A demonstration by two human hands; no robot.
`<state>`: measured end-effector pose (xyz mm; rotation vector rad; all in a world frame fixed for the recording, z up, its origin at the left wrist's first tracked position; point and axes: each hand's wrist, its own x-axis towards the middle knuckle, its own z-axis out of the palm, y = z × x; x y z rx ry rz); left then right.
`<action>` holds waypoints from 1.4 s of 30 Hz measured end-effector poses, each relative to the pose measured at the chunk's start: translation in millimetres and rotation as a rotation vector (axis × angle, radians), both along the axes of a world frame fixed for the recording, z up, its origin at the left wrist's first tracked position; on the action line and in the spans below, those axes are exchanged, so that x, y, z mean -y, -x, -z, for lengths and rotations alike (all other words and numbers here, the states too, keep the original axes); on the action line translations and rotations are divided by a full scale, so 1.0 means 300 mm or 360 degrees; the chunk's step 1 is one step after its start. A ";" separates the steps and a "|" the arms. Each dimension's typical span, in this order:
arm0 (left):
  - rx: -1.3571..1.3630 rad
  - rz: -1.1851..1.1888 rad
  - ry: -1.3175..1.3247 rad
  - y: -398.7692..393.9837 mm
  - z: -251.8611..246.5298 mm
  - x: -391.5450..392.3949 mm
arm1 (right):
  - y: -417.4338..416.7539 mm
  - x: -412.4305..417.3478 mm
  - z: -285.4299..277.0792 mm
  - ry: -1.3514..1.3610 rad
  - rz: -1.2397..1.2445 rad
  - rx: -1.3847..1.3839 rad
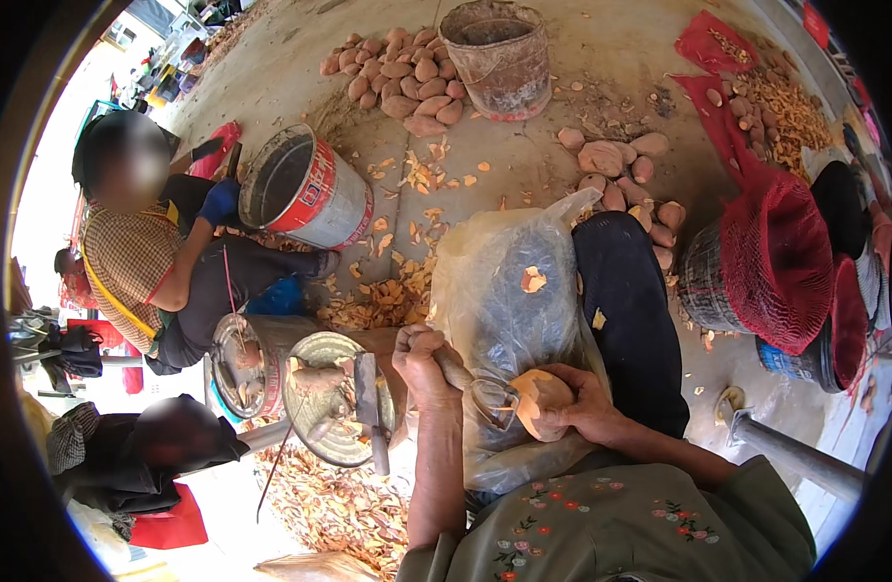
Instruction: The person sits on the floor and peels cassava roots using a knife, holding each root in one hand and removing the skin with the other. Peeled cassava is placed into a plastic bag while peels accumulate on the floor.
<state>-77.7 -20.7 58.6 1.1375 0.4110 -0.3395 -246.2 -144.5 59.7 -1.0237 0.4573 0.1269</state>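
Observation:
My left hand [425, 369] is closed around the wooden handle of a vegetable peeler [493, 396]. Its metal loop touches or nearly touches a partly peeled sweet potato [544, 399], orange where the skin is off. My right hand [587, 407] grips that sweet potato from its right side. Both hands are above my lap, where a clear plastic sheet [507, 313] covers one leg. A scrap of peel [533, 279] lies on the sheet. Left of my left hand, a cleaver [369, 407] rests across the lid of an upright drum [322, 436], beside small potato pieces.
Ahead are a sweet potato pile [406, 76] and a dirty bucket [497, 62]. More sweet potatoes [628, 171] lie beyond my knee. A co-worker [147, 254] sits at left by a tilted metal bucket [311, 193]. Peelings [336, 502] cover the floor. Right stands a net-draped basket [715, 276].

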 end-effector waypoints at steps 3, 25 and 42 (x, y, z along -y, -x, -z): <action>0.0087 0.0049 -0.0098 0.022 -0.012 0.038 | -0.003 -0.009 0.008 0.0135 -0.0032 0.0121; 0.0675 0.0483 -0.0660 0.022 0.008 0.047 | -0.008 -0.039 0.007 0.0420 -0.0159 0.0198; 0.0352 0.0005 -0.0155 0.017 -0.109 0.059 | -0.024 0.009 -0.025 0.1630 -0.0164 0.0426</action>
